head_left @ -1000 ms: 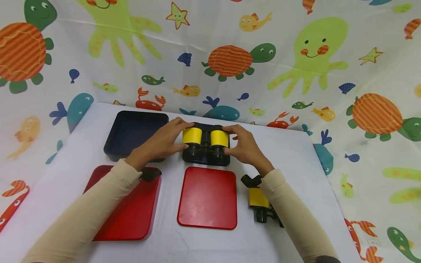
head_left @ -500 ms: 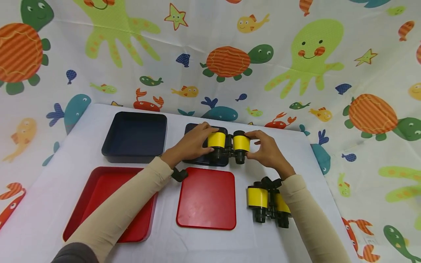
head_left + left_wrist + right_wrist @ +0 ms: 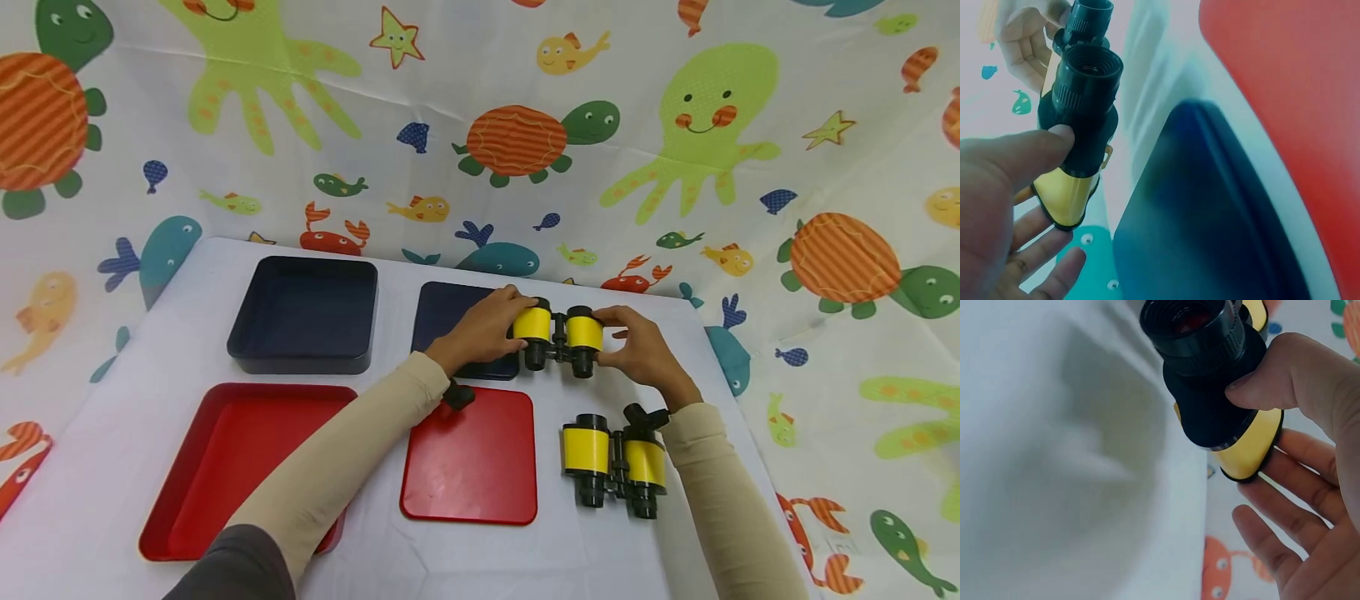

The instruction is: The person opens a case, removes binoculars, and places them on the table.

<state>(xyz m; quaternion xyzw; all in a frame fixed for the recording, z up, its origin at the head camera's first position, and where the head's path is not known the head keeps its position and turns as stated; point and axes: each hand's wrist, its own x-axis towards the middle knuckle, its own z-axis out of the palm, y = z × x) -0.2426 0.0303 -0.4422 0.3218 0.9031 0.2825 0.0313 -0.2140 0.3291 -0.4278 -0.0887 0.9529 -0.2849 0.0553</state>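
Note:
Between both hands is a pair of yellow and black binoculars (image 3: 585, 332), just right of the dark blue lid (image 3: 435, 312). My left hand (image 3: 483, 329) grips its left barrel, thumb on the black eyepiece end in the left wrist view. On the other barrel, my right hand (image 3: 637, 350) pinches with thumb and fingers; some fingers spread beneath in the right wrist view. The binoculars look held above the white cloth, which shows a soft shadow (image 3: 1110, 412). A second pair of yellow and black binoculars (image 3: 587, 450) lies nearer, beside the right forearm.
At the back left stands a dark blue tray (image 3: 300, 365). A red tray (image 3: 176, 475) is in front of it, partly behind the left sleeve. The red lid (image 3: 472, 475) lies mid-table. A patterned curtain (image 3: 450, 75) hangs behind the table.
Both hands have carried the binoculars to the right, off the dark blue lid. The lid and the second binoculars are now less covered. The trays have stayed in place.

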